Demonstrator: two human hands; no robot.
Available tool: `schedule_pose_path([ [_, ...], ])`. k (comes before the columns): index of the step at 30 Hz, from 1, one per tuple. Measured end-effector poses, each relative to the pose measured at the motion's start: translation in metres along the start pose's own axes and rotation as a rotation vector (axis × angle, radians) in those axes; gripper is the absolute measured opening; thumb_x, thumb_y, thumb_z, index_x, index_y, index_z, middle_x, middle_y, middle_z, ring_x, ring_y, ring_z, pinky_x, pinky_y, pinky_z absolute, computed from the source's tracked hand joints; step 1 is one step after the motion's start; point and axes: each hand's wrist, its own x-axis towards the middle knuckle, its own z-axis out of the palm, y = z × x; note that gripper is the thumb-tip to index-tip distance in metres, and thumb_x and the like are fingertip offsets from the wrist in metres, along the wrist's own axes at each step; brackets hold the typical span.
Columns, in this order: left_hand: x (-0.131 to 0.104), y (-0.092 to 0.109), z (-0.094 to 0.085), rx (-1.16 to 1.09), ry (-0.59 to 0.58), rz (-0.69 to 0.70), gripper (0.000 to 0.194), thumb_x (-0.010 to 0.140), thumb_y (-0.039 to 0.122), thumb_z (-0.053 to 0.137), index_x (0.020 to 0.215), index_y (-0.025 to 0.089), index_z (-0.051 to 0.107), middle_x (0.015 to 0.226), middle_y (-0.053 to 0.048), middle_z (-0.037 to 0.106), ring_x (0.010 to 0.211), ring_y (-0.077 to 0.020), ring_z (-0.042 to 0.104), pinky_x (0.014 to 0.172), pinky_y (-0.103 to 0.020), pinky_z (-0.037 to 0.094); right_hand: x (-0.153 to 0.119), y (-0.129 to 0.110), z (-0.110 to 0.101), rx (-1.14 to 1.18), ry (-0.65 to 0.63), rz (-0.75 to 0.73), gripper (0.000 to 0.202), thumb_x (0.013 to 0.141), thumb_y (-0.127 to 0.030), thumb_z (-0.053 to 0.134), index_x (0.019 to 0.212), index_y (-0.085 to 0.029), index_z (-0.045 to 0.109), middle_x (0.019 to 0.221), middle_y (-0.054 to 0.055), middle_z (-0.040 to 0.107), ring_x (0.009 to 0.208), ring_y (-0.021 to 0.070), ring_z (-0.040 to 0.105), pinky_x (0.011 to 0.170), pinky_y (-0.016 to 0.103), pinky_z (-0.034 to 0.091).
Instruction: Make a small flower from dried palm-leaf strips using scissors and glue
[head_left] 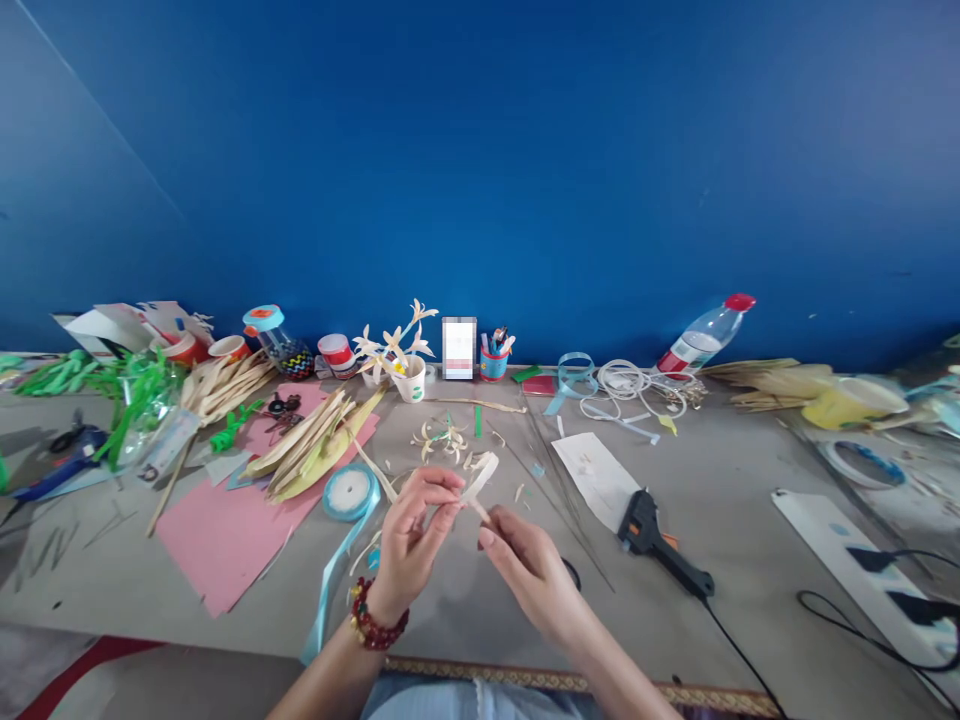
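Between my two hands is a pale strip of dried corn husk, wider at its upper end and narrow toward my right hand. My left hand, with a red bead bracelet at the wrist, pinches the strip's left edge between thumb and fingertips. The narrow lower end is held by the thumb and fingers of my right hand. Just beyond lie small husk flower pieces. A roll of light blue ribbon lies left of my left hand, its tail running toward the table's front edge.
A black glue gun rests beside white paper on the right, its cord trailing forward. Farther right is a power strip. Husks cover pink paper at left. Husk flowers stand in a white cup near the wall.
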Motion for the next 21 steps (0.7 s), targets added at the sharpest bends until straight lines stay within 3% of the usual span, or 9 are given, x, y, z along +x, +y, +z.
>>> schedule_pose_path([
  [3, 0.001, -0.001, -0.005, 0.035, 0.029, 0.013, 0.012, 0.092, 0.014, 0.054, 0.095, 0.020, 0.065, 0.108, -0.009, 0.061, 0.103, -0.0218, 0.059, 0.081, -0.035, 0.054, 0.008, 0.001, -0.003, 0.023, -0.011, -0.012, 0.029, 0.097, -0.039, 0.043, 0.074, -0.021, 0.042, 0.066, -0.006, 0.033, 0.060, 0.0117, 0.032, 0.056, 0.025, 0.026],
  [8, 0.007, 0.003, -0.001, 0.044, -0.155, -0.021, 0.009, 0.091, 0.016, 0.058, 0.088, 0.019, 0.066, 0.100, -0.008, 0.068, 0.095, -0.0210, 0.063, 0.084, -0.035, 0.051, 0.017, -0.001, -0.002, 0.167, -0.139, 0.010, 0.017, 0.091, -0.019, 0.039, 0.076, -0.020, 0.047, 0.065, -0.005, 0.038, 0.058, 0.0114, 0.036, 0.055, 0.023, 0.031],
  [12, 0.013, 0.002, 0.001, 0.054, -0.035, -0.100, 0.012, 0.092, 0.020, 0.057, 0.083, 0.018, 0.065, 0.091, -0.006, 0.066, 0.089, -0.0189, 0.062, 0.081, -0.030, 0.050, 0.023, 0.007, 0.003, 0.241, -0.185, 0.087, 0.020, 0.097, -0.031, 0.038, 0.084, -0.021, 0.048, 0.067, -0.005, 0.045, 0.050, 0.0098, 0.042, 0.047, 0.021, 0.033],
  [15, 0.018, 0.000, -0.005, 0.056, 0.024, -0.146, 0.011, 0.092, 0.021, 0.057, 0.084, 0.018, 0.064, 0.096, -0.007, 0.065, 0.095, -0.0195, 0.061, 0.084, -0.030, 0.049, 0.024, 0.013, 0.000, 0.118, -0.148, 0.069, 0.026, 0.099, -0.041, 0.040, 0.090, -0.020, 0.053, 0.069, -0.004, 0.049, 0.051, 0.0104, 0.045, 0.049, 0.022, 0.034],
  [18, 0.023, -0.001, -0.007, 0.046, -0.094, -0.155, 0.013, 0.092, 0.022, 0.056, 0.081, 0.018, 0.062, 0.099, -0.008, 0.066, 0.102, -0.0218, 0.061, 0.088, -0.032, 0.049, 0.026, 0.015, -0.004, 0.061, -0.040, 0.022, 0.032, 0.100, -0.044, 0.039, 0.088, -0.019, 0.056, 0.063, -0.004, 0.043, 0.055, 0.0116, 0.041, 0.052, 0.023, 0.032],
  [21, 0.023, 0.000, -0.003, 0.090, -0.181, -0.128, 0.015, 0.092, 0.021, 0.055, 0.080, 0.018, 0.063, 0.095, -0.008, 0.067, 0.095, -0.0210, 0.063, 0.084, -0.032, 0.049, 0.027, 0.013, -0.005, 0.144, -0.025, 0.020, 0.033, 0.099, -0.045, 0.042, 0.083, -0.019, 0.054, 0.064, -0.005, 0.040, 0.054, 0.0109, 0.036, 0.050, 0.023, 0.029],
])
